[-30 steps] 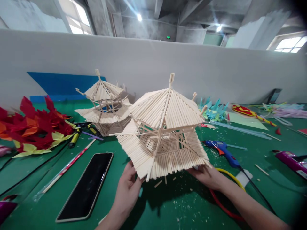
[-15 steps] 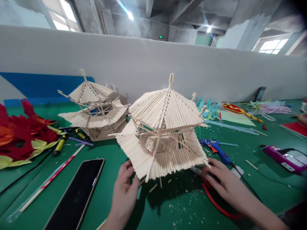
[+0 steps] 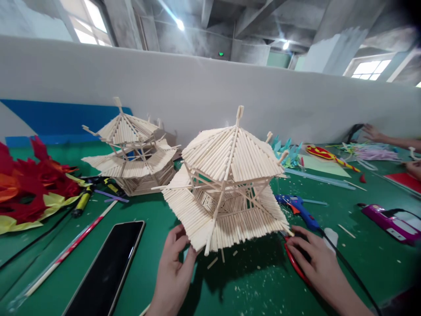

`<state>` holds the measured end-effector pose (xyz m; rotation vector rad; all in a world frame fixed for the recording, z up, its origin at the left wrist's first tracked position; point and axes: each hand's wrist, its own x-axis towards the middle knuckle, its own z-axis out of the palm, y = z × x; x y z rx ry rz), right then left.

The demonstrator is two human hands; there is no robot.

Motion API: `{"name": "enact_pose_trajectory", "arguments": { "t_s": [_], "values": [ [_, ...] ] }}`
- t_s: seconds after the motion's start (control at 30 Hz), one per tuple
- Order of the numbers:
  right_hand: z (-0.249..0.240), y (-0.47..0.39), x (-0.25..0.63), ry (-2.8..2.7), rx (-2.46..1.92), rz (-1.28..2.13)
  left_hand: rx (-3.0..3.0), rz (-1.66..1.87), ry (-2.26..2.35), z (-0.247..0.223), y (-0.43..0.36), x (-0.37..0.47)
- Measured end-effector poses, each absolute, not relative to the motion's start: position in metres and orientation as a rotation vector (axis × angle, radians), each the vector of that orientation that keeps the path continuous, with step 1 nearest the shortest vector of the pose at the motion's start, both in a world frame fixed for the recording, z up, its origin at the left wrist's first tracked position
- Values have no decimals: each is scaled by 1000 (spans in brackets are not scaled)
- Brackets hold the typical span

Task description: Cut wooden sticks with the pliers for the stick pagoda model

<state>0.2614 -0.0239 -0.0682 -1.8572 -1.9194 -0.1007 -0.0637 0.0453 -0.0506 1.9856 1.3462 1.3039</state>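
One head-worn camera looks forward and slightly down across the green table, close above the left hand and right hand at the bottom edge. It faces the grey wall behind and takes in ceiling above. The stick pagoda fills the centre, near the lens

Craft workshop in an industrial hall, bare concrete ceiling beams and high windows, long green table behind a white partition, stick-built pagoda models, blue glue gun, cut coloured paper, wood scraps strewn about
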Motion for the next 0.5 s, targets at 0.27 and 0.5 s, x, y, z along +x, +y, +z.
{"name": "enact_pose_trajectory", "arguments": {
  "t_s": [0.27,0.5],
  "values": [
    [-25,-39,230,-1660,-1706,-68,2527,1255,1182,-60,15,-49],
    [6,-34,185,-1866,-1282,42,2855,1121,1208,-90,19,-20]
  ]
}}
